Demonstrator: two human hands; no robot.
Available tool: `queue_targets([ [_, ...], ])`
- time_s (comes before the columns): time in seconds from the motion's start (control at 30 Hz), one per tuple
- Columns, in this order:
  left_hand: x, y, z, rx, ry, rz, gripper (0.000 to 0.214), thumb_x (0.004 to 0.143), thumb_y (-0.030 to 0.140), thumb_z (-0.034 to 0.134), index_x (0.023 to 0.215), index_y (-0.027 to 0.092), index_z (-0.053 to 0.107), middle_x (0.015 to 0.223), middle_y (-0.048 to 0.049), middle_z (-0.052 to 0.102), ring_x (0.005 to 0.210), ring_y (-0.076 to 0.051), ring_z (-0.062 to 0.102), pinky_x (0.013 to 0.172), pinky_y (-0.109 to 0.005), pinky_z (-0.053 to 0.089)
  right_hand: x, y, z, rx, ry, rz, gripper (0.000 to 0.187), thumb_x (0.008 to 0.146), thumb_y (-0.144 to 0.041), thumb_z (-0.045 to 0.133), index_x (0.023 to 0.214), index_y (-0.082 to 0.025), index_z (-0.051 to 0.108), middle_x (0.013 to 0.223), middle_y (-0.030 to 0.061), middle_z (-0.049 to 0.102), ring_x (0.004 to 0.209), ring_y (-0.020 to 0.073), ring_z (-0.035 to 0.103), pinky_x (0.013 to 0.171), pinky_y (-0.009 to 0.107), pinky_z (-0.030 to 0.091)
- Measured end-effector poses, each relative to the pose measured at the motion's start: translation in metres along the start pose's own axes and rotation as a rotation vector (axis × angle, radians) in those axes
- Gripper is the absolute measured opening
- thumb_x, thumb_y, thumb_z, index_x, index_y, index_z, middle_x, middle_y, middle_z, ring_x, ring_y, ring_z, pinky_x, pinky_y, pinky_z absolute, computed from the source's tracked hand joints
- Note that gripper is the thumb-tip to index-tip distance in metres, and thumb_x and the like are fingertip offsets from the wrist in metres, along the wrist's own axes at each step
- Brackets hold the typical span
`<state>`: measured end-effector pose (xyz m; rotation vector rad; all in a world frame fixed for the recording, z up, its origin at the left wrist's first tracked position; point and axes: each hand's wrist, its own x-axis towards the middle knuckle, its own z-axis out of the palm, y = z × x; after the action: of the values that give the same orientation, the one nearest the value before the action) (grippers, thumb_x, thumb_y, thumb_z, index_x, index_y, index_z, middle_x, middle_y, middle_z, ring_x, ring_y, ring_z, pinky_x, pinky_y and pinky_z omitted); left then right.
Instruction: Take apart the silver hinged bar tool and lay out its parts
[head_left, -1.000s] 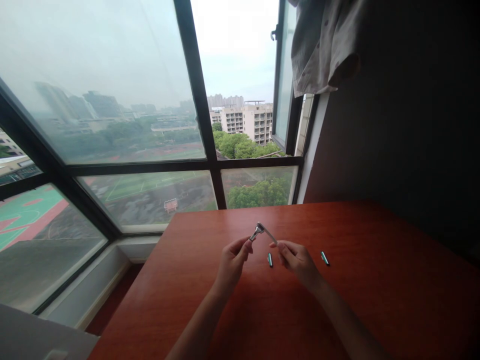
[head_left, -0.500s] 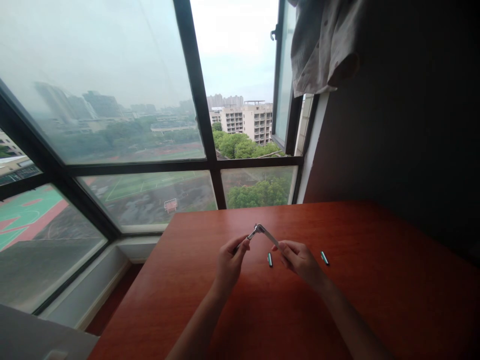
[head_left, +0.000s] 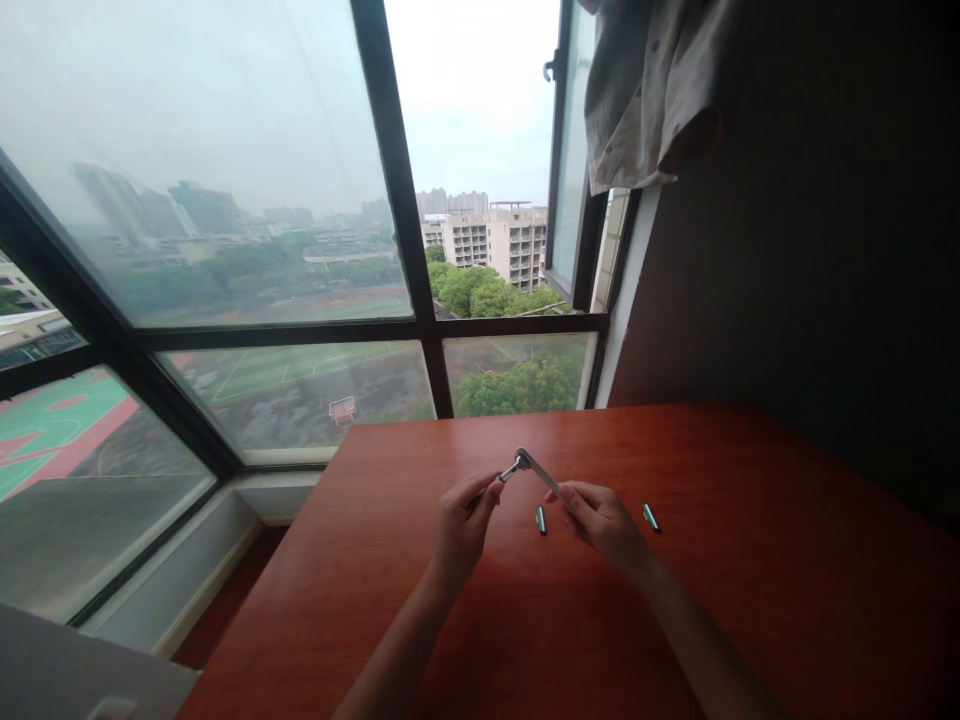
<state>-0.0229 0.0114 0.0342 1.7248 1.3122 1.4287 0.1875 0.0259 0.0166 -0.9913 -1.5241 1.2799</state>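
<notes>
My left hand (head_left: 466, 515) is closed around a slim silver and dark handle, which looks like a razor handle (head_left: 510, 469), tilted up to the right. In my right hand (head_left: 600, 515) a thin pale flat stick (head_left: 541, 474) is pinched, slanting up to the left. Its tip meets the silver head of the handle, and I cannot tell what the stick's end looks like. Below, a small green and black piece (head_left: 541, 519), like a razor cartridge, lies on the table between my hands. A similar green and black piece (head_left: 650, 517) lies right of my right hand.
The reddish-brown wooden table (head_left: 390, 480) stands against the windows. A dark window frame (head_left: 420, 328) runs behind it, with one pane (head_left: 574, 150) swung open. A light cloth garment (head_left: 645, 110) hangs at the upper right beside a dark wall (head_left: 795, 250).
The handle's head and the stick's tip have shifted very slightly to the right, still touching. Both hands keep their hold, and the two green and black pieces lie where they were.
</notes>
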Motion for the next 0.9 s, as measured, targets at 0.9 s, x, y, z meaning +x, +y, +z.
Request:
queue_targets([
  [0.9,0.0029,0.0025,-0.0045,-0.006,0.083,-0.062,0.036,0.082,0.045,0.057,0.09,0.013,0.073,0.063,-0.0015,0.056,0.061,-0.014,0.049,0.055,-0.021,0.039,-0.0009,-0.0039,0.0002,-0.155,0.048,-0.039,0.048,0.089,-0.052,0.044,0.091,-0.012,0.07,0.051,-0.002,0.048,0.045,0.0099,0.039,0.043,0.022,0.028],
])
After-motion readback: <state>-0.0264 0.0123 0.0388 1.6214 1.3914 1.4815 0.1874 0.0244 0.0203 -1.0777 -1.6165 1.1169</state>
